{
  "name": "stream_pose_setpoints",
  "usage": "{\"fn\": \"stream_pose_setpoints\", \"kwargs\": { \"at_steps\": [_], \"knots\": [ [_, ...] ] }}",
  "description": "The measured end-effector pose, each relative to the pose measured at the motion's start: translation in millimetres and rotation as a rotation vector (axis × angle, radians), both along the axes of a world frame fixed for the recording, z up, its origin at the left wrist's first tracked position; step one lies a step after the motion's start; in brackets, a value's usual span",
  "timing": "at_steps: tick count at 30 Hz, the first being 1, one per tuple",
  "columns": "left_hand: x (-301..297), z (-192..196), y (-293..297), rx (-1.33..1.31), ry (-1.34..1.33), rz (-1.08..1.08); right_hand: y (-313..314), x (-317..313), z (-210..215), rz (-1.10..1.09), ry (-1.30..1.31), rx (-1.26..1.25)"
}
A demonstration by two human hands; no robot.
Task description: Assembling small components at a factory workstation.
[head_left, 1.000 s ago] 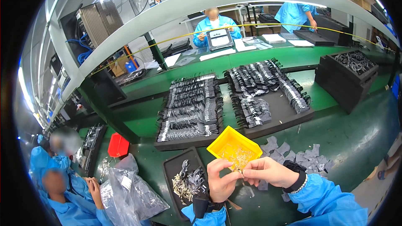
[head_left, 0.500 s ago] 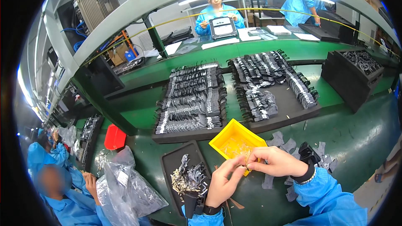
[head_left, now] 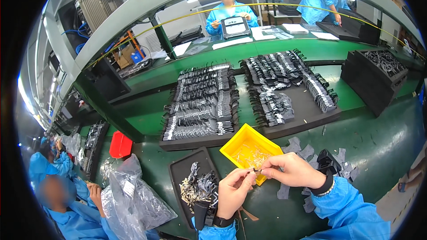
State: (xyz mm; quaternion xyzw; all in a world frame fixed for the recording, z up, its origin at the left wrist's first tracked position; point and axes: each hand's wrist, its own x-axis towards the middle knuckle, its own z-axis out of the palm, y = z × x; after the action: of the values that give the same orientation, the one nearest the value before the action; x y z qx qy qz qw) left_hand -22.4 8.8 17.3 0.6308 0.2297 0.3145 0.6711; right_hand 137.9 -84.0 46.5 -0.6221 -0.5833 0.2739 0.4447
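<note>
We are holding a tiny dark part (head_left: 255, 169) between the fingertips of both hands, just above the near edge of the yellow bin (head_left: 250, 152). Our left hand (head_left: 234, 192) is coming up from the near edge of the worktop (head_left: 378, 142), its grip closed to a pinch on the left end of the part, thumb and forefinger pressed together. Our right hand (head_left: 291, 171) is reaching in from the right, its grip likewise narrowed to a pinch on the part's other end, the remaining fingers curled. The part is too small for us to be telling its shape.

The yellow bin is sitting tilted on the green worktop, holding a scatter of small pale pieces. Just left of it a black tray (head_left: 184, 175) is carrying a heap of silvery metal clips (head_left: 198, 186), close beside our left wrist. Right of our right hand, grey foam pads (head_left: 302, 151) are lying loose on the worktop, with a small black block (head_left: 328, 162) among them.

Farther toward the far edge, two large black trays (head_left: 307, 106) are bearing rows of dark parts. A deep black box (head_left: 378, 73) is standing at the right edge. Toward the left edge a red bin (head_left: 120, 144) and clear plastic bags (head_left: 133, 195) are lying near another person's hand (head_left: 94, 191). Across the far worktop, two people in blue coats are working.
</note>
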Motion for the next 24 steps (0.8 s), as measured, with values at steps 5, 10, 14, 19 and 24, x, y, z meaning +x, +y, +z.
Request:
{"fn": "stream_pose_setpoints", "kwargs": {
  "at_steps": [5,10,14,19,24],
  "knots": [
    [0.5,-4.6,1.9,0.070,0.092,-0.033,-2.0,2.1,-0.2,0.021,-0.195,0.008],
    [-1.8,-0.6,1.7,0.047,0.157,-0.070,-4.0,1.4,1.8,0.022,-0.194,-0.023],
    [1.1,-3.0,0.7,-0.024,0.146,0.019,10.6,-5.1,2.3,-0.416,-0.562,0.536],
    [2.0,3.1,-1.5,-0.078,0.059,0.084,-1.4,-19.6,8.7,-0.328,-0.583,0.554],
    [3.8,2.8,-5.7,-0.051,0.054,0.060,5.3,-17.5,-11.0,-0.276,-0.505,0.486]
  ]
}}
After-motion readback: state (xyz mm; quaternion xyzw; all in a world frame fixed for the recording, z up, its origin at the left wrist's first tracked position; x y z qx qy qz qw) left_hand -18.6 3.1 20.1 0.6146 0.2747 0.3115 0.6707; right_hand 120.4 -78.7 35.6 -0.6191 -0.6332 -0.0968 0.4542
